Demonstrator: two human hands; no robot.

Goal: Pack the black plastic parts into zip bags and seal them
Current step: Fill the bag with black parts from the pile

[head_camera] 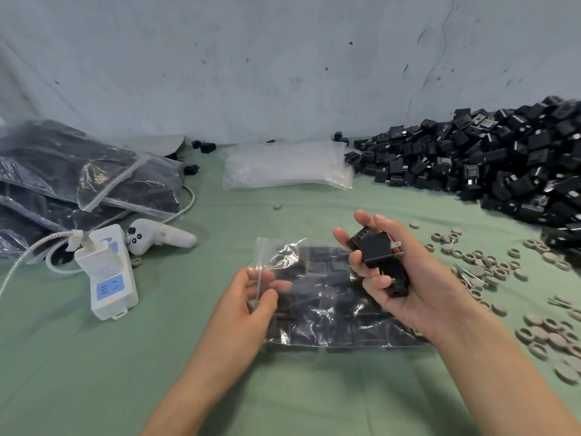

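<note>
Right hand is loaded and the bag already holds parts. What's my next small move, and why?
Probably carry the right hand left to the bag mouth and slip its black parts in: the left hand pinches the zip bag by its zip edge, apparently holding it open.

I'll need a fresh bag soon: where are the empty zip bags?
Head view: the empty zip bags lie flat at the far centre of the green table, near the wall, just left of the black parts pile.
</note>
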